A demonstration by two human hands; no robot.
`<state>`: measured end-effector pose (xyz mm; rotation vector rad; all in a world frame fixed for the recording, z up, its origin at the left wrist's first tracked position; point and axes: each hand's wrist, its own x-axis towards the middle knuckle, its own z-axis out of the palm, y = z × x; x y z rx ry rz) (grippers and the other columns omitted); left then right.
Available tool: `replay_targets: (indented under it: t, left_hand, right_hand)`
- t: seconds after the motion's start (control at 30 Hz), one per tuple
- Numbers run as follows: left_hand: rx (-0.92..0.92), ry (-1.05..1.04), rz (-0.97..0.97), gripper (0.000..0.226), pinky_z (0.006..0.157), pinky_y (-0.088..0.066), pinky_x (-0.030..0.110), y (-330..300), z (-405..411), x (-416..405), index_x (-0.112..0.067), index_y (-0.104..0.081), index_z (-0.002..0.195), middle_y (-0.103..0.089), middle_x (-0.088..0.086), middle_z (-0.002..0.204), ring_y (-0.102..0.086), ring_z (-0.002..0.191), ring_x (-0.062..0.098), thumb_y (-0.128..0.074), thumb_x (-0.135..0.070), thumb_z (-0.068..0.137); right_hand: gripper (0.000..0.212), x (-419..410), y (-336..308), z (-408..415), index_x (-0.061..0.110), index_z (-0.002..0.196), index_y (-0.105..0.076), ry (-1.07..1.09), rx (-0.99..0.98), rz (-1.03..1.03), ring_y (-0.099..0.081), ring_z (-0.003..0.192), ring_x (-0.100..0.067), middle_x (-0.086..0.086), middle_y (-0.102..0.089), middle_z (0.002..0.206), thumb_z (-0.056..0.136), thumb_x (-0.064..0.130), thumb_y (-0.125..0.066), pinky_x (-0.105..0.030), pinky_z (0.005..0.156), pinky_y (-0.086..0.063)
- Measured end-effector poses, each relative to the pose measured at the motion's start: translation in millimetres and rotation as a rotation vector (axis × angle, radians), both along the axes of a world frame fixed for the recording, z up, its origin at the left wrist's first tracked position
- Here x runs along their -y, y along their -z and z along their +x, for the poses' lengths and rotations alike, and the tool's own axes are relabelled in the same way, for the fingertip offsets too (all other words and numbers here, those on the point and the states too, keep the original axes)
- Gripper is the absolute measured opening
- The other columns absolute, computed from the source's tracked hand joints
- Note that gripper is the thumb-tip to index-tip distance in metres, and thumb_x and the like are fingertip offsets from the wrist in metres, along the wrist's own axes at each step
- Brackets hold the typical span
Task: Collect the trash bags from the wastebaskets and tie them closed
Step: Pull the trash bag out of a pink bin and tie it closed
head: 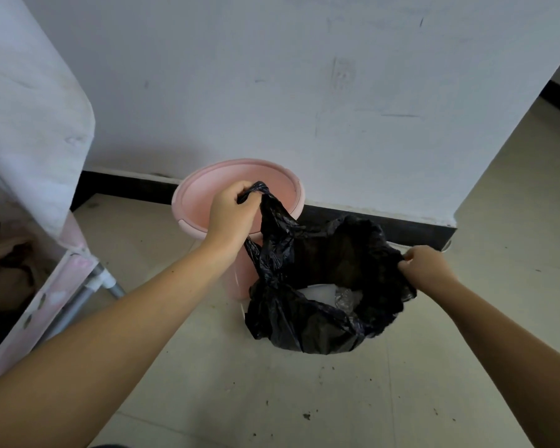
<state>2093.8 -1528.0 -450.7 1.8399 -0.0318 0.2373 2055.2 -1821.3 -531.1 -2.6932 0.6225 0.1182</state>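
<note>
While gripped, bag [317, 324] between hands.

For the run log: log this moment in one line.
left hand: grips black trash bag | right hand: grips rim | bag: untied | pink wastebasket: empty

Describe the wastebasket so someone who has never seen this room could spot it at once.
Start at the white wall with the black baseboard along its foot. The wastebasket stands on the tiled floor against that baseboard, just left of the black trash bag held open by the left hand and right hand. It is the only round pink bucket there, wide-rimmed and empty inside.
</note>
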Motion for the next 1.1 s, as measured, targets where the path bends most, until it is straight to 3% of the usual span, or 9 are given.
replay_targets:
  t: [0.13,0.23,0.33,0.43,0.53,0.67,0.77,0.93,1.1]
  left_hand:
    - [-0.002,-0.011,0.029,0.03,0.045,-0.027,0.014,1,0,-2,-0.018,-0.05,0.062,-0.038,-0.005,0.051,-0.035,0.051,0.012,-0.047,-0.005,0.089]
    - [-0.007,-0.011,0.031,0.029,0.046,-0.028,0.014,1,-1,-1,-0.016,-0.051,0.063,-0.038,-0.003,0.051,-0.035,0.052,0.013,-0.047,-0.006,0.09]
    - [-0.019,-0.006,0.015,0.031,0.051,-0.028,0.022,2,-2,-1,-0.02,-0.051,0.062,-0.038,-0.003,0.051,-0.035,0.053,0.015,-0.048,-0.006,0.089]
    - [-0.009,-0.017,0.025,0.032,0.046,-0.028,0.012,1,-3,-3,-0.02,-0.05,0.061,-0.037,-0.002,0.051,-0.035,0.055,0.017,-0.048,-0.005,0.089]
    - [0.0,-0.033,0.04,0.036,0.046,-0.031,0.003,1,-4,-4,-0.021,-0.046,0.058,-0.038,0.0,0.051,-0.036,0.055,0.016,-0.047,-0.005,0.09]
    - [0.016,-0.032,0.04,0.036,0.042,-0.027,0.011,5,-1,-4,-0.021,-0.048,0.059,-0.039,-0.004,0.049,-0.037,0.051,0.013,-0.047,-0.004,0.09]
    - [0.058,0.006,0.083,0.021,0.046,-0.032,0.007,3,-2,0,-0.015,-0.06,0.079,-0.048,-0.009,0.057,-0.044,0.047,0.0,-0.047,-0.005,0.092]
    - [0.177,0.2,0.158,0.023,0.07,-0.04,0.001,-17,-3,10,-0.021,-0.065,0.089,-0.064,-0.017,0.082,-0.056,0.072,-0.014,-0.051,-0.003,0.09]
    - [0.261,0.283,0.35,0.019,0.065,-0.04,0.006,-19,-11,16,-0.019,-0.07,0.1,-0.052,-0.013,0.079,-0.054,0.067,0.0,-0.057,-0.01,0.09]
  right_hand:
    - [0.027,1,-7,4,0.006,0.06,-0.05,0.013,0.216,0.302,-0.05,0.064,-0.025,-0.01,-0.05,0.062,0.086,0.013,-0.052,-0.031,0.061,-0.036]
    - [0.024,-1,-3,8,0.015,0.085,-0.071,0.007,0.193,0.632,-0.037,0.13,-0.02,-0.006,-0.058,0.122,0.089,0.032,-0.055,-0.042,0.098,-0.035]
    - [0.031,7,9,6,0.023,0.107,-0.067,0.184,0.249,0.726,-0.006,0.146,-0.02,-0.001,-0.028,0.153,0.085,0.043,-0.058,-0.056,0.109,-0.028]
    - [0.061,9,24,-5,0.02,0.137,-0.038,0.491,0.092,0.955,-0.05,0.119,-0.038,-0.019,-0.042,0.133,0.085,0.035,-0.066,-0.05,0.083,-0.053]
    - [0.03,1,24,-9,0.002,0.096,-0.052,0.51,-0.058,1.08,-0.055,0.066,-0.022,-0.011,-0.052,0.078,0.088,0.029,-0.063,-0.022,0.044,-0.051]
    - [0.026,2,4,10,0.002,0.072,-0.054,0.299,0.391,0.795,-0.044,0.066,-0.021,-0.02,-0.045,0.064,0.084,0.022,-0.064,-0.029,0.057,-0.034]
    - [0.023,-12,-38,16,0.011,0.088,-0.062,0.094,0.582,0.822,-0.054,0.091,-0.014,-0.005,-0.058,0.102,0.081,0.032,-0.065,-0.032,0.076,-0.043]
    - [0.013,-52,-100,7,0.014,0.091,-0.065,-0.236,0.68,1.267,-0.067,0.094,-0.02,0.001,-0.069,0.108,0.092,0.011,-0.053,-0.036,0.082,-0.053]
    - [0.052,-79,-96,-8,0.035,0.134,-0.039,-0.575,0.342,0.967,-0.055,0.06,-0.015,0.008,-0.061,0.062,0.088,0.025,-0.061,-0.02,0.066,-0.049]
